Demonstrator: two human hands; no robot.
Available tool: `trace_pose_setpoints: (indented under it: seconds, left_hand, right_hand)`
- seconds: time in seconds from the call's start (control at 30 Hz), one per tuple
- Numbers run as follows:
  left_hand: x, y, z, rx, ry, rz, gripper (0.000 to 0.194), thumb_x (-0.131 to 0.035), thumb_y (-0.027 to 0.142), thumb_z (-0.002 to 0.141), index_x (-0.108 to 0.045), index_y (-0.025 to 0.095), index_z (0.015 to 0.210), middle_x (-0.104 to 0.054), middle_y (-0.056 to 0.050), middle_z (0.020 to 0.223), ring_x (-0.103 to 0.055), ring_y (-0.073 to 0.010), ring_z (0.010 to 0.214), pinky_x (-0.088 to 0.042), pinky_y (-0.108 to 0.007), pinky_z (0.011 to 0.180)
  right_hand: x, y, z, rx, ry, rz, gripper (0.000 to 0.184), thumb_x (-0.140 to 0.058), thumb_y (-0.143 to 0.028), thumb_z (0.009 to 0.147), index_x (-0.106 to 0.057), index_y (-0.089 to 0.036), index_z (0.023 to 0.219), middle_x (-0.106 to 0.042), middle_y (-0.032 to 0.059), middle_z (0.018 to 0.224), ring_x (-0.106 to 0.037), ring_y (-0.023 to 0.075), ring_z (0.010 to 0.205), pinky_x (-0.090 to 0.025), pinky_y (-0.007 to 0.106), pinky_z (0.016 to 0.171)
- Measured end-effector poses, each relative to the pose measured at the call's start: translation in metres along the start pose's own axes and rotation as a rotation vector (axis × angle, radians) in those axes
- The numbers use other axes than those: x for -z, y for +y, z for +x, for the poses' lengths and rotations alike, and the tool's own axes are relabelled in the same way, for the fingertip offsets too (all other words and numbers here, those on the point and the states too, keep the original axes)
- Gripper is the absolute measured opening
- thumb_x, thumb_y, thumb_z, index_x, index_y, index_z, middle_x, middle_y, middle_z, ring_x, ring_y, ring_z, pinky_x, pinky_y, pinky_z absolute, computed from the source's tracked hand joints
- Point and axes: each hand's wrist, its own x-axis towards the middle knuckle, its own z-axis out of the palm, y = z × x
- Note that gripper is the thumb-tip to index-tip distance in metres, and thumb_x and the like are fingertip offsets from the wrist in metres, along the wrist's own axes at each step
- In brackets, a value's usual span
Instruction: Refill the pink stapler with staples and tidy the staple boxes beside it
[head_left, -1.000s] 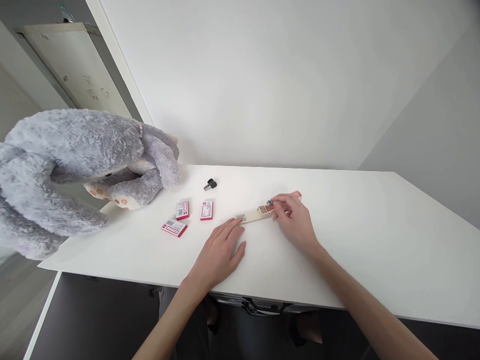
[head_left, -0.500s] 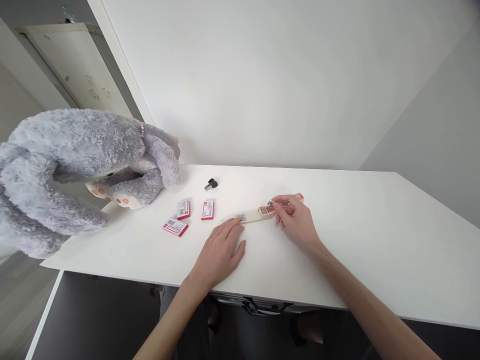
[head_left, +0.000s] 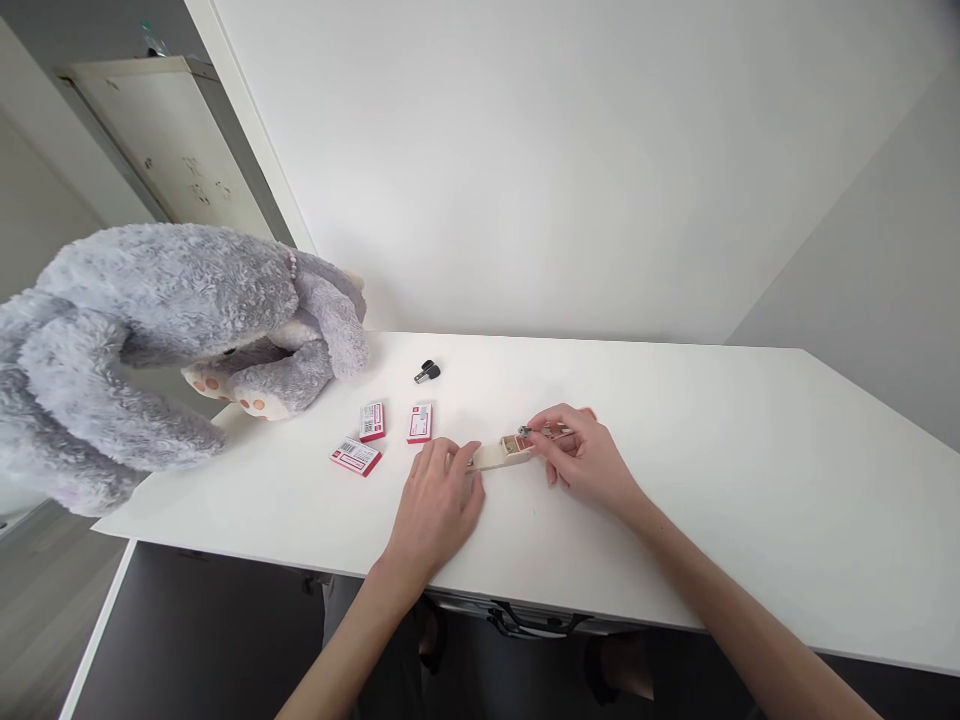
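Observation:
A cream and pink stapler (head_left: 491, 458) lies opened out lengthwise on the white table, its parts spread from left to right. My left hand (head_left: 437, 500) rests on the table with its fingers closed around the cream left end, which it partly covers. At the other end, my right hand (head_left: 577, 455) pinches the pink arm, with a small metal piece showing at its fingertips. Between the hands, the hollow cream section is visible. Most of the pink part is hidden behind my right fingers.
Three small red-and-white boxes (head_left: 420, 423) lie left of the stapler. Behind them is a small black-handled tool (head_left: 427, 372) with a metal tip. A large grey plush toy (head_left: 180, 290) sits at the table's left end. A white wall (head_left: 525, 180) rises behind.
The stapler has shifted left and slightly toward me, its right end moving with my right hand. My left fingers have closed more around its left end.

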Motion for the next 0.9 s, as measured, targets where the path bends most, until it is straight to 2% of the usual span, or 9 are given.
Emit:
trace_pose_setpoints:
  seconds: [0.1,0.2,0.3,0.43,0.53,0.73,0.9]
  left_hand:
    - [-0.001,-0.002,0.000,-0.033,-0.006,-0.020,0.034,-0.050,0.027,0.101,-0.055,0.023,0.134,-0.061,-0.013,0.130,-0.058,-0.0322,0.123,-0.054,-0.051,0.097]
    - [-0.003,-0.004,-0.001,-0.083,-0.042,-0.039,0.034,-0.049,0.029,0.103,-0.054,0.024,0.136,-0.058,-0.011,0.143,-0.048,-0.0333,0.139,-0.048,-0.054,0.110]
    - [-0.004,-0.005,-0.002,-0.097,-0.068,-0.081,0.033,-0.049,0.031,0.104,-0.057,0.025,0.136,-0.063,-0.009,0.139,-0.049,-0.0326,0.141,-0.048,-0.054,0.112]
    - [-0.005,-0.006,-0.003,-0.089,-0.067,-0.109,0.033,-0.050,0.033,0.104,-0.060,0.025,0.135,-0.066,-0.009,0.136,-0.054,-0.0317,0.136,-0.050,-0.054,0.110]
    - [-0.004,-0.005,-0.003,-0.084,-0.071,-0.106,0.033,-0.050,0.034,0.104,-0.060,0.024,0.133,-0.066,-0.009,0.137,-0.056,-0.0311,0.134,-0.051,-0.053,0.110]
    - [-0.004,-0.005,-0.003,-0.081,-0.071,-0.099,0.032,-0.051,0.034,0.104,-0.061,0.023,0.131,-0.067,-0.009,0.137,-0.057,-0.0303,0.133,-0.051,-0.052,0.110]
    - [-0.005,-0.005,-0.002,-0.084,-0.059,-0.109,0.031,-0.050,0.034,0.104,-0.061,0.024,0.131,-0.067,-0.009,0.135,-0.058,-0.0298,0.132,-0.052,-0.052,0.109]
  right_hand:
    - [0.000,-0.001,-0.001,-0.020,-0.089,0.081,0.023,-0.065,-0.049,0.094,-0.065,-0.026,0.098,-0.069,-0.0044,0.062,-0.059,0.0146,0.046,-0.053,0.040,0.076]
    - [0.000,0.000,-0.002,-0.075,-0.164,0.153,0.027,-0.067,-0.051,0.092,-0.066,-0.026,0.099,-0.065,-0.0056,0.055,-0.056,0.0138,0.041,-0.052,0.035,0.061]
    - [0.003,0.001,-0.001,-0.140,-0.173,0.208,0.033,-0.071,-0.055,0.089,-0.067,-0.024,0.101,-0.063,-0.0054,0.052,-0.054,0.0136,0.040,-0.046,0.029,0.048]
    - [0.007,0.000,0.003,-0.204,-0.130,0.296,0.040,-0.078,-0.057,0.081,-0.068,-0.023,0.098,-0.072,0.0010,0.073,-0.057,0.0130,0.043,-0.044,0.028,0.040]
    - [0.011,0.000,0.005,-0.226,-0.073,0.329,0.042,-0.081,-0.057,0.078,-0.070,-0.022,0.097,-0.072,0.0019,0.078,-0.057,0.0122,0.045,-0.045,0.027,0.039]
    - [0.014,-0.003,0.006,-0.238,-0.024,0.328,0.045,-0.072,-0.060,0.086,-0.071,-0.022,0.109,-0.061,-0.0035,0.053,-0.054,0.0147,0.044,-0.050,0.031,0.047]
    - [0.014,-0.005,0.006,-0.211,-0.007,0.330,0.040,-0.074,-0.060,0.084,-0.073,-0.023,0.098,-0.061,-0.0028,0.055,-0.057,0.0155,0.049,-0.052,0.032,0.051]
